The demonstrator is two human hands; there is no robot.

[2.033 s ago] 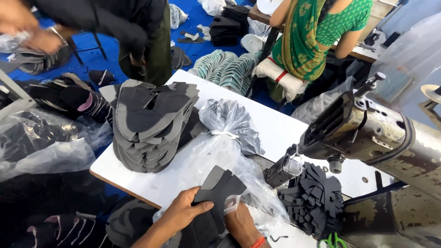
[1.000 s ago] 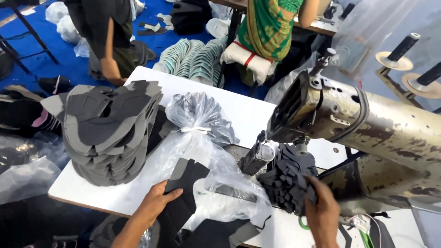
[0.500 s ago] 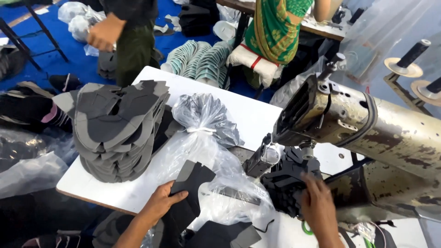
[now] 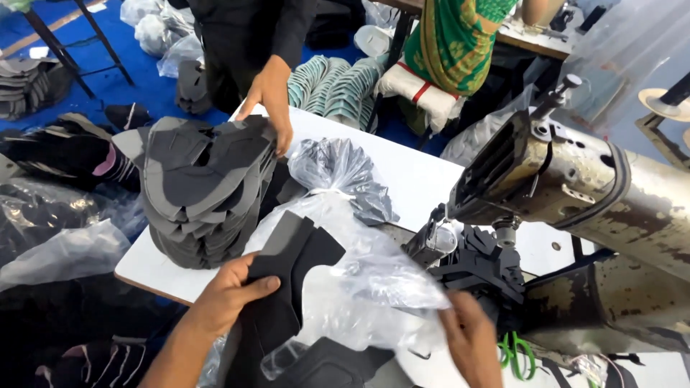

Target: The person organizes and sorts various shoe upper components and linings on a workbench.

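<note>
Left hand (image 4: 230, 294) pinches one dark cut piece (image 4: 287, 276) at 7 o'clock; right hand (image 4: 471, 341), grip state indiscernible, touches the small stack (image 4: 481, 269) under the sewing machine (image 4: 575, 187); large stack (image 4: 205, 187) at 10 o'clock remains unsewn.

Grey cut-piece stack (image 4: 205, 190) beside sewing machine (image 4: 575, 187) (worn)

Left hand (image 4: 228, 293) gripping a dark cut piece (image 4: 291, 276) at the white table's (image 4: 424, 176) near edge, right hand (image 4: 471, 338) touching, seemingly, a clear plastic bag (image 4: 359, 269) beside the black stack (image 4: 481, 266) under the sewing machine (image 4: 575, 187).
</note>
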